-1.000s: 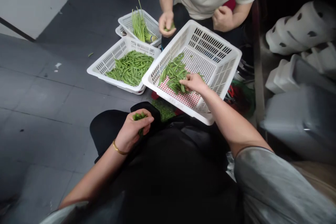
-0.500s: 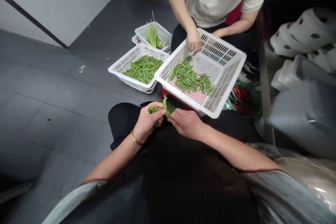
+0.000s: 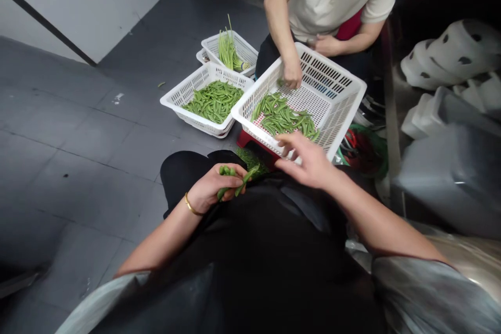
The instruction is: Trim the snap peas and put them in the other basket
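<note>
The left hand (image 3: 209,185) pinches pods (image 3: 249,178), one pointing toward the right hand (image 3: 307,162). The right hand, spread, is nearer the basket (image 3: 345,115).

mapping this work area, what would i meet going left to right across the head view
White scrap on the floor → left hand holding green pods → right hand → grey bin

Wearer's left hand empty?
No, the left hand has green pods held in its fingers, one poking out past them.
</note>
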### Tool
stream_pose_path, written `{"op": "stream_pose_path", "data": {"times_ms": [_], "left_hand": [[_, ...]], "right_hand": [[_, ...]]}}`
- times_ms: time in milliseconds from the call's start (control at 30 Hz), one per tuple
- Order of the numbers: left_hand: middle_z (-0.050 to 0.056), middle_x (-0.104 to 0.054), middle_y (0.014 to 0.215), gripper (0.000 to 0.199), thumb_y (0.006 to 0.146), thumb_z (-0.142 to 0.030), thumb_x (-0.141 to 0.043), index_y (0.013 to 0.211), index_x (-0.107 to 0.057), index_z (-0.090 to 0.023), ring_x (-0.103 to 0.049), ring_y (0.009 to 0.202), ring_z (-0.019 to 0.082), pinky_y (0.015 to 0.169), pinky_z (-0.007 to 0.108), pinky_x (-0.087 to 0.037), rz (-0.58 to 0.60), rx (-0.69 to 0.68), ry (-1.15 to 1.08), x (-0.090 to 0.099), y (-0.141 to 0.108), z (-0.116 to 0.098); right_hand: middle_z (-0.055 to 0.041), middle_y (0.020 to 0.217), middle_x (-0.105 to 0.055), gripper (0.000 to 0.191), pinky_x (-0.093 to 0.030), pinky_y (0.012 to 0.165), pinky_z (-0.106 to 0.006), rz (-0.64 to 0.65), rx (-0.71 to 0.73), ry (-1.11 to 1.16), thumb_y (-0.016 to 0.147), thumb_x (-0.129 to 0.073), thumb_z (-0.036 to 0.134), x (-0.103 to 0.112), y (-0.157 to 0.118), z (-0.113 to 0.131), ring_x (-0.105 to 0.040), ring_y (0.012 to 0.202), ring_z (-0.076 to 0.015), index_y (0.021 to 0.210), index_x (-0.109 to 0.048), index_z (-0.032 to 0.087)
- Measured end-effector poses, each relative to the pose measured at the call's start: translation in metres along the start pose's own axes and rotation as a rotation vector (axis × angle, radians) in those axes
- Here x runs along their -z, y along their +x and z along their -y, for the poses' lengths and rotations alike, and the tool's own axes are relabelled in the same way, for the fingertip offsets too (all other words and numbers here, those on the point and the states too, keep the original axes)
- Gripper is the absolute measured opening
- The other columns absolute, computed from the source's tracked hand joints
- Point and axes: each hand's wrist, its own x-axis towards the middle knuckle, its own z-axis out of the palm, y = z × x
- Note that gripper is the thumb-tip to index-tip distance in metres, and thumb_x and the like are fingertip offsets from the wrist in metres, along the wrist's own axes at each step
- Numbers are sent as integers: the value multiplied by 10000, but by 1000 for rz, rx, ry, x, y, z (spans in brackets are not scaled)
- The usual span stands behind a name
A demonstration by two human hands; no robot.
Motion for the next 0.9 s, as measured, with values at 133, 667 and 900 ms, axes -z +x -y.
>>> {"op": "stream_pose_path", "data": {"times_ms": [133, 667, 900], "left_hand": [[49, -639, 618, 229, 685, -254, -697, 861, -656, -115, -403, 363, 58, 340, 173, -267, -29, 17, 188, -6, 0, -9], [-16, -589, 582, 189, 674, -254, -696, 665, -528, -167, -418, 389, 57, 338, 158, -291, -565, -546, -285, 13, 22, -30], [17, -599, 594, 246, 607, -201, -679, 830, -597, -138, -492, 439, 90, 304, 125, -284, -290, -179, -441, 22, 35, -18]], "right_hand": [[-69, 758, -575, 210, -382, 621, -288, 280, 289, -315, 910, -432, 245, -21, 6, 22, -525, 698, -170, 794, -590, 169], [29, 553, -595, 276, -402, 524, -198, 661, -241, 431, 812, -604, 421, -17, 5, -22, -533, 488, -88, 836, -655, 151], [-155, 1017, -689, 329, -460, 773, -274, 382, -596, -494, 865, -543, 370, -8, 87, -130, -633, 941, -220, 998, -684, 104]]}}
